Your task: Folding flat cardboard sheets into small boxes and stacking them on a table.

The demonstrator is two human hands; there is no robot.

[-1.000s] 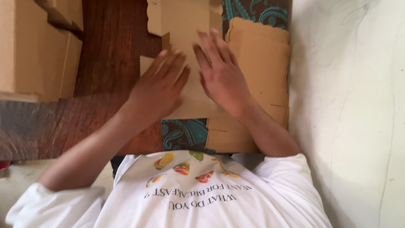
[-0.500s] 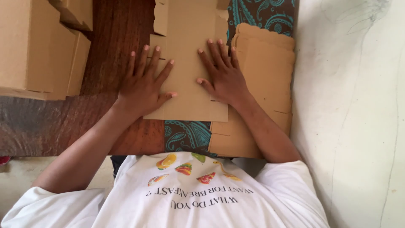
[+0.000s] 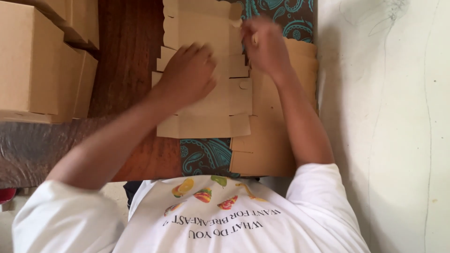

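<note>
Head view: left hand (image 3: 187, 75) lies knuckles-up, fingers curled, pressing a flat die-cut cardboard blank (image 3: 206, 100) on the wooden table (image 3: 124, 56); right hand (image 3: 267, 47) is motion-blurred at the blank's upper right edge, so I cannot tell its grip. Uneven pressure could slide the blank or crease it crookedly. Folded cardboard boxes (image 3: 42, 61) at left are closed, contents hidden; more flat blanks (image 3: 276, 140) are stacked beneath.

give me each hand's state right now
Left hand: fingers curled, pressing on the flat cardboard sheet; a grip cannot be told.
Right hand: blurred, at the sheet's far flap; open or closed cannot be told.
</note>
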